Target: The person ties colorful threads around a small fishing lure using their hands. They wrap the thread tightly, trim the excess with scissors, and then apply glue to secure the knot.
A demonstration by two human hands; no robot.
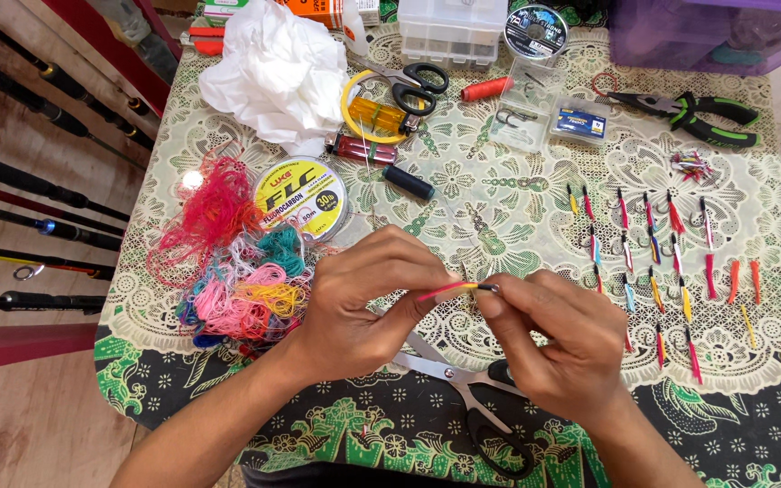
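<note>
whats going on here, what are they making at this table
A person's left hand and right hand pinch a small red and yellow strand between them, with a tiny dark tip at its right end. Scissors lie on the patterned tablecloth just below the hands. Left is a tangle of coloured threads and a spool of line; right, rows of small coloured lures.
</note>
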